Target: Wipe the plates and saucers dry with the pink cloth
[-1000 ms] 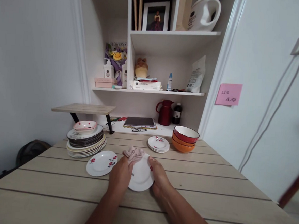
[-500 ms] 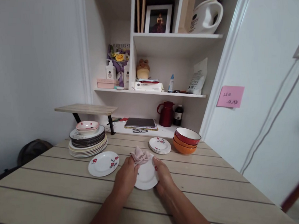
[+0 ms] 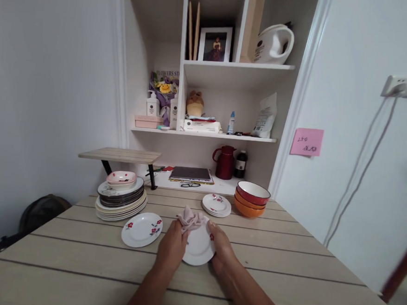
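A small white plate (image 3: 199, 247) with red flowers is held between my two hands over the table. My right hand (image 3: 222, 246) grips its right rim, thumb on top and the other fingers mostly hidden underneath. My left hand (image 3: 172, 245) is closed on a crumpled pale pink cloth (image 3: 190, 220), which lies over the plate's far left rim. That hand is also against the plate's left edge. On the table to the left lies a larger flowered plate (image 3: 141, 230). Beyond my hands sits a stack of small flowered plates (image 3: 216, 204).
At the left stands a tall stack of plates (image 3: 121, 209) topped by a pink-spotted bowl (image 3: 121, 178), near a small raised wooden shelf (image 3: 119, 154). A red bowl (image 3: 252, 193) rests on orange bowls (image 3: 248, 209) at the right. Behind are a laptop (image 3: 190, 173), glasses (image 3: 190, 185) and a red jug (image 3: 224, 163).
The camera has tilted up a little, so everything sits lower in the picture. Both hands keep their hold on the plate and cloth, with hardly any movement.
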`<state>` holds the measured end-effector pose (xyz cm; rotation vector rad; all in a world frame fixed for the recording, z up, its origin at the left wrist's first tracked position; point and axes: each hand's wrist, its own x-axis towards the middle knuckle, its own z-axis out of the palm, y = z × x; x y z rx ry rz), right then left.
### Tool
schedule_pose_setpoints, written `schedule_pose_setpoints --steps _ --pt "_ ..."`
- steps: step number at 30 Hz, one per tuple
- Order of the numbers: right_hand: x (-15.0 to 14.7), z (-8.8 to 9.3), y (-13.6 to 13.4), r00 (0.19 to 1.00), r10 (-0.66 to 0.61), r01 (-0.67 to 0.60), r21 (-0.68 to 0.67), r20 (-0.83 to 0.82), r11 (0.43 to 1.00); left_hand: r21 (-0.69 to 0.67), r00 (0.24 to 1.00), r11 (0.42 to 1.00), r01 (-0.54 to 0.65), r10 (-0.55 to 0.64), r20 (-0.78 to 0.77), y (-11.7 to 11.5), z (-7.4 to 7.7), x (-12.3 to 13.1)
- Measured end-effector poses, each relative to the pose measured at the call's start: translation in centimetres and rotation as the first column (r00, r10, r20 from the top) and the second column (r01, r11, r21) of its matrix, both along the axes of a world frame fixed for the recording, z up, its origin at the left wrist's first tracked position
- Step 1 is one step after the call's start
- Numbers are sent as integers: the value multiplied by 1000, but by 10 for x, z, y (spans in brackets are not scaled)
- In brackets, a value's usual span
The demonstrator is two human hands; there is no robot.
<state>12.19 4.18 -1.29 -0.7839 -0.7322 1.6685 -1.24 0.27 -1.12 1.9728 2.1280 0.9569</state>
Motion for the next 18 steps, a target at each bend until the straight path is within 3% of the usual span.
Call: schedule_pose_setpoints --steps 13,18 --pt "0 0 0 998 25 -27 -40 -50 999 39 998 999 -37 38 -49 1 -5 2" --pt "-1 -1 3 991 54 -68 -115 -120 991 252 999 968 -12 25 -47 3 -9 -3"
